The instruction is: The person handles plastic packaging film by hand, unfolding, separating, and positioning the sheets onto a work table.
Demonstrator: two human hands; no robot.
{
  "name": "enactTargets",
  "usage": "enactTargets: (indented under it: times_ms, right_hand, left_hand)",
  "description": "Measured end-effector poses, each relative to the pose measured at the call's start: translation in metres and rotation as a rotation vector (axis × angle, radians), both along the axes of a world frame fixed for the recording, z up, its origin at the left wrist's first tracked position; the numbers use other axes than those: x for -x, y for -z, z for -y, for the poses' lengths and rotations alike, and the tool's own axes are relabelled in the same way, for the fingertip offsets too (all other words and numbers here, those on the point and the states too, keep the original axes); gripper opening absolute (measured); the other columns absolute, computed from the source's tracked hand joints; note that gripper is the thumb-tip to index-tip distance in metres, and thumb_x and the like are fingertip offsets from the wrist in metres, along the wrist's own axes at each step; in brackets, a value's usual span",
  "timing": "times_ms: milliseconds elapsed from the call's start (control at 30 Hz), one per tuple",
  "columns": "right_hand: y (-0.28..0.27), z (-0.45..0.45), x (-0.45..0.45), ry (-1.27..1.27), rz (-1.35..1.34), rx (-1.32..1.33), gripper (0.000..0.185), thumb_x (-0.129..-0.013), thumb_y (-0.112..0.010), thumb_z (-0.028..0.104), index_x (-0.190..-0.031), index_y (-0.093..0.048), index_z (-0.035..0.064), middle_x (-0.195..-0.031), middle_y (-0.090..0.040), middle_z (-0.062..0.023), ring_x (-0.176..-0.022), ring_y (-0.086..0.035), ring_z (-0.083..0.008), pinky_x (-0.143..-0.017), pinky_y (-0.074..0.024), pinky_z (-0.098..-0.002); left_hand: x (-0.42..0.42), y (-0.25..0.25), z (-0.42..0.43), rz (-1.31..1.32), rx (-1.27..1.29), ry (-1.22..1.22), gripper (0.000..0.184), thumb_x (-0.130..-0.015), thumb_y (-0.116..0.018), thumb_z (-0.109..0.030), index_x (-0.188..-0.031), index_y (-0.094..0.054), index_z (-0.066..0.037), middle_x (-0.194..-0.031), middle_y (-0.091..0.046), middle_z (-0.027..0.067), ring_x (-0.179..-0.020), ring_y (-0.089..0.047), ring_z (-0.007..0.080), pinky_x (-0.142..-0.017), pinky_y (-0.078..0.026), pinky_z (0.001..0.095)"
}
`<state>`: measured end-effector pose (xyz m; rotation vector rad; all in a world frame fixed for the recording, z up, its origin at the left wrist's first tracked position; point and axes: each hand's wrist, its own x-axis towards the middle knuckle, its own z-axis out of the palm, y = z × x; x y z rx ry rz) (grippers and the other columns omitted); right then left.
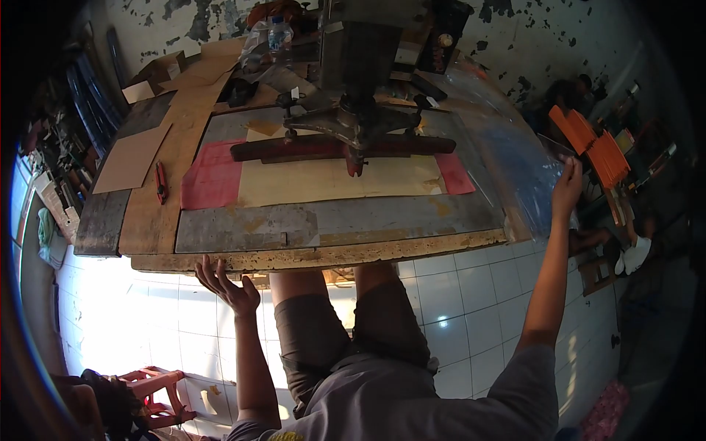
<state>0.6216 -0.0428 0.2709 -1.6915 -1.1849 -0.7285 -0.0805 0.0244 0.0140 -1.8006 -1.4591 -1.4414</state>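
My left hand (229,288) is at the front edge of the worktable, fingers stretched and apart, with nothing in it. Out to the right, my right hand (566,189) is raised with its fingers pinched on the corner of a thin, dark flat piece (553,145); its exact kind is unclear. Beside that hand, clear plastic sheeting (511,158) covers the table's right side. In front of me a press with a dark metal head (357,125) stands over a pale yellow sheet (331,182) with red end pieces (211,176).
A red box cutter (161,182) and a brown cardboard piece (134,158) lie on the left boards. At the back are a water bottle (279,37) and cardboard boxes. Orange panels (592,147) and another person (570,94) are at right. A red stool (158,393) stands lower left.
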Motion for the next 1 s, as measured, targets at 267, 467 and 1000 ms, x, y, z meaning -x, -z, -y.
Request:
enactTargets:
  times_ms: [267,467,1000]
  right_hand:
    - [-0.041,0.025,0.107,-0.288,-0.239,0.107,0.020,-0.109,-0.058,0.021,-0.121,-0.059,0.0042,-0.080,-0.065,-0.0032,-0.069,-0.060,-0.0083,-0.064,-0.0486,-0.0256]
    - [-0.055,0.037,0.221,-0.722,-0.584,0.399,0.018,-0.107,-0.062,0.021,-0.115,-0.052,0.0074,-0.071,-0.058,0.0004,-0.065,-0.054,-0.0041,-0.053,-0.0425,-0.0219]
    - [-0.067,0.010,0.311,-1.369,-0.548,1.051,0.024,-0.104,-0.065,0.013,-0.122,-0.058,-0.0006,-0.085,-0.069,-0.0059,-0.078,-0.067,-0.0109,-0.076,-0.0560,-0.0285]
  left_hand:
    - [-0.002,-0.010,0.008,0.014,0.030,0.009,0.053,-0.107,-0.043,-0.046,-0.145,-0.049,-0.009,-0.156,-0.042,0.0214,-0.151,-0.028,0.0473,-0.121,-0.019,0.0671]
    - [-0.038,-0.072,0.033,0.198,0.089,0.227,0.041,-0.105,-0.050,-0.040,-0.122,-0.062,-0.005,-0.138,-0.060,0.0178,-0.142,-0.044,0.0409,-0.119,-0.026,0.0618]
    - [-0.103,-0.238,0.069,0.797,0.839,1.155,0.031,-0.107,-0.059,-0.014,-0.133,-0.062,0.003,-0.110,-0.075,0.0104,-0.102,-0.070,0.0121,-0.086,-0.053,0.0266]
